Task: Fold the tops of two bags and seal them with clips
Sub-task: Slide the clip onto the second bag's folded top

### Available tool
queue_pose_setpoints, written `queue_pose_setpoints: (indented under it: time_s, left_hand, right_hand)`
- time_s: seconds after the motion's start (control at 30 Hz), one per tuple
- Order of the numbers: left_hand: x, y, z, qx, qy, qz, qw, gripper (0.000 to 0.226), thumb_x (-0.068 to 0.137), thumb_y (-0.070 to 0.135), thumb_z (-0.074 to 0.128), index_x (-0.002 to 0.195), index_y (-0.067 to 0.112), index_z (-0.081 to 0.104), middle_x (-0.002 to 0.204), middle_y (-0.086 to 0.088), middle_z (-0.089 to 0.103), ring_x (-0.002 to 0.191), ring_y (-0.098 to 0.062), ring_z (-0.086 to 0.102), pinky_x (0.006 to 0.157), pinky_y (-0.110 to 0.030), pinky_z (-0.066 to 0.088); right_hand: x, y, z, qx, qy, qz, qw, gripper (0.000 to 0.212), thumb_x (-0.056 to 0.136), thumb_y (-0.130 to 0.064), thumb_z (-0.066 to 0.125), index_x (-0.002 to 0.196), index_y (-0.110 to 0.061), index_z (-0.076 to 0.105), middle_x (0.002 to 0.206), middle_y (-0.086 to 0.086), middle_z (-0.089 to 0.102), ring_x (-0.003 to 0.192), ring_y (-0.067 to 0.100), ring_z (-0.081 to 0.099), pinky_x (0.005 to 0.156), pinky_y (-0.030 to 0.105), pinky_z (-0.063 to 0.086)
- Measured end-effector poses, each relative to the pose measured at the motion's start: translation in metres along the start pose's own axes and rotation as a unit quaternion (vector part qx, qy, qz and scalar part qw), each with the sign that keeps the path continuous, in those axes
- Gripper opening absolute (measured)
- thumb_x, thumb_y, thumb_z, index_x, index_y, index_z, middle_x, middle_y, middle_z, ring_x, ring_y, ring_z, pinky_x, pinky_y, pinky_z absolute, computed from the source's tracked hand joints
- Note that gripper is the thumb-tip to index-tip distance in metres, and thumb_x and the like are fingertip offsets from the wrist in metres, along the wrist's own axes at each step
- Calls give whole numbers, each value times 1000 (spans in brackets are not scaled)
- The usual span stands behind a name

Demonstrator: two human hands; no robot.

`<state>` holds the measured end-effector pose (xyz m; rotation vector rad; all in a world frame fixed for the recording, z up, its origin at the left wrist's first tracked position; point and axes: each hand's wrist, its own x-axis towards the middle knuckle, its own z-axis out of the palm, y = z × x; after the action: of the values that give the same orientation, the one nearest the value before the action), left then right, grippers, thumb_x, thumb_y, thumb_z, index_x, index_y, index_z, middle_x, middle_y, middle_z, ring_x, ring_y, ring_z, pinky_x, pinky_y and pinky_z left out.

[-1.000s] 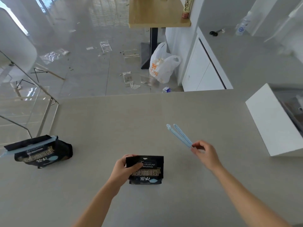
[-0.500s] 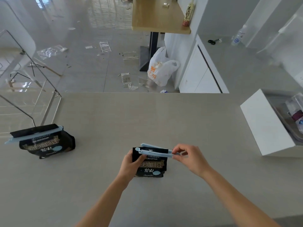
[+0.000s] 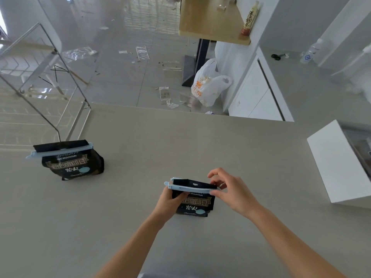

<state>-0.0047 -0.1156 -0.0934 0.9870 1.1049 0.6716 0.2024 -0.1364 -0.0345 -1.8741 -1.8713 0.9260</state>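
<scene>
Broadly, the bench (image 3: 200, 147) carries 2 bags: the far bag (image 3: 74, 165) stands off to the left, already clipped. The near bag (image 3: 195, 203) is steadied by the left hand (image 3: 170, 199), its grip closed around the bag's left side. The blue clip (image 3: 190, 187) straddles the folded top, its right end pinched in the right hand (image 3: 230, 191) (other fingers spread). If that pinch slips or the fold creeps out, the clip may latch crooked and leave a gap.
</scene>
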Motion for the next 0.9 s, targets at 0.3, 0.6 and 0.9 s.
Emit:
queue_pose_setpoints:
  time_s: [0.3, 0.6, 0.9]
  left_hand:
    - [4, 1, 0, -5, -20, 25, 999, 20, 87, 14, 63, 91, 34, 65, 94, 0, 72, 85, -7, 69, 65, -17, 54]
    - [4, -7, -5, 9, 2, 30, 1000, 37, 82, -4, 52, 76, 29, 68, 70, 9, 73, 70, -5, 68, 58, -14, 50]
    - [3, 4, -27, 55, -41, 2, 998, 26, 82, 4, 58, 82, 28, 69, 82, 7, 71, 79, 0, 65, 70, -13, 50]
  right_hand:
    - [18, -22, 7, -156, -85, -44, 983, 44, 86, -36, 59, 128, -27, 48, 111, -7, 58, 101, 15, 54, 81, 32, 45]
    - [40, -63, 58, -138, -24, -78, 987, 33, 81, -51, 58, 102, -25, 58, 99, -7, 61, 99, 13, 52, 69, 29, 40]
    - [39, -61, 66, -127, 19, -80, 988, 17, 82, -44, 59, 88, -29, 56, 88, -9, 61, 89, 11, 55, 60, 27, 41]
